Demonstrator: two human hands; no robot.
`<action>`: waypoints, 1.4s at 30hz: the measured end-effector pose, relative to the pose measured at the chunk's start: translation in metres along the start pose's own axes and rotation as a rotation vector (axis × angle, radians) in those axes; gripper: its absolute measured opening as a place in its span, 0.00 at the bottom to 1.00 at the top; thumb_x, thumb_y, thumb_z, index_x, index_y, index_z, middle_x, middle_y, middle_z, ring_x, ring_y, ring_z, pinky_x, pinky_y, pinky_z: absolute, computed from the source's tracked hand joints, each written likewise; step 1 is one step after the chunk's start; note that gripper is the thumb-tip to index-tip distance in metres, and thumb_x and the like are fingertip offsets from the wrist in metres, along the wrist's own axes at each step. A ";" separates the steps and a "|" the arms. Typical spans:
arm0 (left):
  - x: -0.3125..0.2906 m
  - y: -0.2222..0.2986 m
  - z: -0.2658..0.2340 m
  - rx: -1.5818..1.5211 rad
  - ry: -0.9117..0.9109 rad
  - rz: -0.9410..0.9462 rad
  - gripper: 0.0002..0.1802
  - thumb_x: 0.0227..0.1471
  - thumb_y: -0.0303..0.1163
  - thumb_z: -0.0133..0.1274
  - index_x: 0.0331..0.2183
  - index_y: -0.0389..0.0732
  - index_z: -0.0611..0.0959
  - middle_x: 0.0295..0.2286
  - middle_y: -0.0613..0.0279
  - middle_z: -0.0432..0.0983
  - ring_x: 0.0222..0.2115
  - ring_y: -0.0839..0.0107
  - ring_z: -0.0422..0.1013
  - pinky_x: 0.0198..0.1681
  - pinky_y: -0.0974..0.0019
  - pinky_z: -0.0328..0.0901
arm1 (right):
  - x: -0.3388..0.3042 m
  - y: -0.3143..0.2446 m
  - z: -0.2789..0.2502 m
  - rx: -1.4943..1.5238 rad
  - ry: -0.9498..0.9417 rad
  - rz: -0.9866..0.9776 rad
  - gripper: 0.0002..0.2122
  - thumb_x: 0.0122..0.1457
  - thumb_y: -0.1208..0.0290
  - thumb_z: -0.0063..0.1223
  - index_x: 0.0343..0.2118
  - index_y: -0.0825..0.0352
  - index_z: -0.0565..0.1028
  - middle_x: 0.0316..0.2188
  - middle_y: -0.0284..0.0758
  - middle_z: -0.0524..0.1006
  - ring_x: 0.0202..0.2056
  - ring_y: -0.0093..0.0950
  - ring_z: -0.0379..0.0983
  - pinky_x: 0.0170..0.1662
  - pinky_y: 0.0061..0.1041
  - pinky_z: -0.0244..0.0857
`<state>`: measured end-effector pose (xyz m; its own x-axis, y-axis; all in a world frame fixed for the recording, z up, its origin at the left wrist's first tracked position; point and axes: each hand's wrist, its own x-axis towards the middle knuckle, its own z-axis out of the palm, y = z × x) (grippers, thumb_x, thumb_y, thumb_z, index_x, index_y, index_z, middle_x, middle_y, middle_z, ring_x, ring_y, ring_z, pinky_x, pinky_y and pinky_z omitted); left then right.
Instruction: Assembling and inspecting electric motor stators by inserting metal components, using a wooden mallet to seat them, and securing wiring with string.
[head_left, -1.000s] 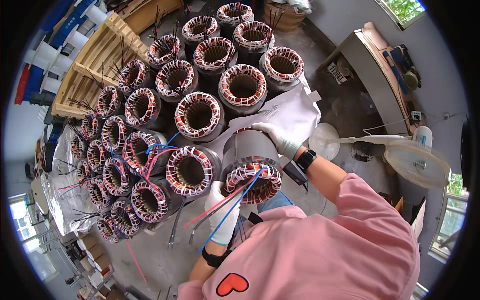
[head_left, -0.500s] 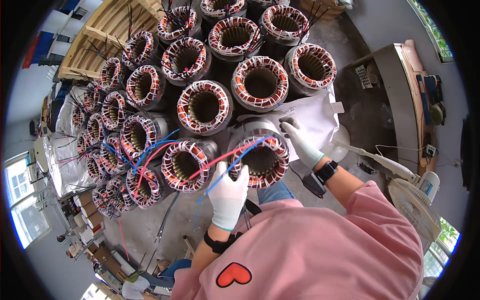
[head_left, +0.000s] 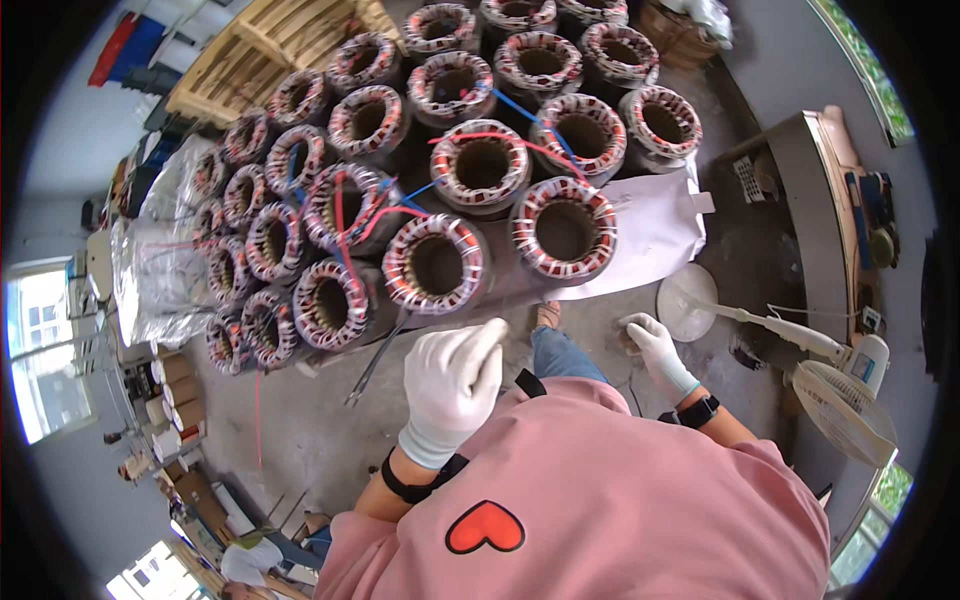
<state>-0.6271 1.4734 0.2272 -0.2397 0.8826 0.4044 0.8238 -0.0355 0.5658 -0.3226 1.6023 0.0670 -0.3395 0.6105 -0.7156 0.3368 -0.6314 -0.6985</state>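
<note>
Both gloved hands pulled back off stator (head_left: 563,229), left hand (head_left: 452,378) & right hand (head_left: 652,345) fingers loose, empty, concrete floor (head_left: 320,440)

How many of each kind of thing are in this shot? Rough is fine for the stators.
Wound stators: about 25 (the far ones crowd together)
Gloved hands: 2, left hand and right hand
Standing fan: 1
White sheet: 1
Wooden pallet: 1
Total: about 30
</note>
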 end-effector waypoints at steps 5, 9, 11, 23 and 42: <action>-0.087 -0.006 -0.069 0.020 0.064 0.050 0.18 0.42 0.18 0.61 0.39 0.40 0.85 0.29 0.61 0.81 0.28 0.61 0.75 0.33 0.59 0.67 | -0.023 0.031 0.066 -0.148 -0.123 -0.018 0.10 0.66 0.71 0.45 0.42 0.66 0.78 0.32 0.29 0.78 0.33 0.18 0.73 0.38 0.19 0.65; -0.194 -0.019 -0.132 0.135 0.146 -0.070 0.17 0.41 0.18 0.62 0.38 0.40 0.85 0.27 0.62 0.80 0.26 0.61 0.75 0.31 0.59 0.67 | -0.041 0.045 0.178 -0.267 -0.289 -0.104 0.09 0.66 0.71 0.46 0.41 0.70 0.77 0.32 0.30 0.77 0.32 0.19 0.71 0.36 0.20 0.66; -0.257 -0.027 -0.165 0.262 0.130 -0.179 0.18 0.44 0.23 0.63 0.41 0.41 0.85 0.29 0.65 0.80 0.28 0.64 0.75 0.33 0.60 0.68 | -0.045 0.067 0.229 -0.232 -0.474 -0.233 0.09 0.66 0.72 0.46 0.41 0.69 0.77 0.32 0.30 0.76 0.32 0.20 0.71 0.36 0.20 0.66; -0.494 -0.098 -0.286 0.492 0.562 -0.693 0.11 0.52 0.31 0.59 0.39 0.47 0.82 0.22 0.68 0.75 0.23 0.66 0.72 0.26 0.61 0.64 | -0.038 0.102 0.529 -1.013 -0.925 -0.171 0.11 0.68 0.68 0.45 0.44 0.66 0.78 0.30 0.32 0.80 0.29 0.21 0.76 0.33 0.21 0.70; -0.802 -0.206 -0.499 0.866 1.272 -1.980 0.09 0.53 0.35 0.56 0.38 0.49 0.84 0.24 0.63 0.77 0.26 0.59 0.75 0.29 0.56 0.69 | -0.315 0.283 1.333 -1.321 -1.936 -0.443 0.10 0.66 0.69 0.47 0.43 0.67 0.78 0.30 0.32 0.80 0.31 0.22 0.75 0.35 0.22 0.66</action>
<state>-0.8606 0.5392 0.1446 -0.3903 -0.8873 0.2457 -0.7351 0.4610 0.4971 -1.2911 0.5939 0.1062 -0.3595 -0.8819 -0.3051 -0.0637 0.3494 -0.9348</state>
